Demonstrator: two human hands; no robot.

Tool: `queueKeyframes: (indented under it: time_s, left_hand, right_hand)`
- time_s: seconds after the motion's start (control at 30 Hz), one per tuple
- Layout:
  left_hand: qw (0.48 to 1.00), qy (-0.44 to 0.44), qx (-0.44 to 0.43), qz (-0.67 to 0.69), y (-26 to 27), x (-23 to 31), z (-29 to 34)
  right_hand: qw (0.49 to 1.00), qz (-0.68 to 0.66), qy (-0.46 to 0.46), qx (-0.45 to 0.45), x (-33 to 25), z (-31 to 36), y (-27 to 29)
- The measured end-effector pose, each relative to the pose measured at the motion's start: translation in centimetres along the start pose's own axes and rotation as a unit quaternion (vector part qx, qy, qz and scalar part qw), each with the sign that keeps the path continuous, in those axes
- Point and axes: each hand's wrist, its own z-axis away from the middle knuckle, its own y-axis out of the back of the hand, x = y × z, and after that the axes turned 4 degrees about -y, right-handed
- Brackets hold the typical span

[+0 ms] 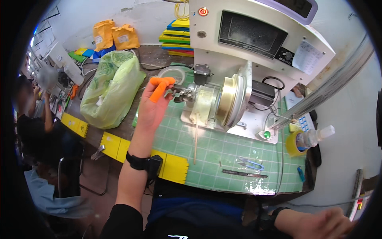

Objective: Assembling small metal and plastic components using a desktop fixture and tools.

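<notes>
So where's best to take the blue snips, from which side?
Take the snips by the blue handle end, probably from the right and above: they lie flat on the mat, tips left, and the right hand is on that side. The black tool lies close on the near side.

A scuffed white wall (151,20) backs the counter (151,53); a stained pale wall (346,127) flanks its right edge; off its near edge, leftward, a metal-framed chair (60,175) stands on the dull floor (99,217)

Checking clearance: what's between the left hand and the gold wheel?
Head view: a metal fixture and a pale cylinder lie between the left hand and gold wheel.
</notes>
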Motion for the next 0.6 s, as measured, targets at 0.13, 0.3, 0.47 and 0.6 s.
queueKeyframes:
  time_s: [0.13, 0.3, 0.47, 0.6]
  left_hand:
    - [1.0, -0.002, 0.002, -0.006, -0.3, 0.5, 0.0]
    - [1.0, 0.01, 0.02, -0.021, -0.2, 0.4, 0.4]
    - [1.0, 0.007, 0.02, -0.013, -0.9, 0.8, 0.7]
    - [0.999, 0.013, 0.039, -0.014, -1.3, 1.4, 1.5]
  right_hand:
    - [0.994, 0.026, -0.047, -0.099, -0.7, 1.7, 2.4]
    - [0.986, -0.002, -0.061, -0.157, -0.4, 2.6, 3.7]
    - [0.96, 0.152, -0.163, -0.167, -0.7, 3.4, 3.6]
    - [0.778, 0.386, -0.371, -0.329, -0.1, 2.8, 1.8]
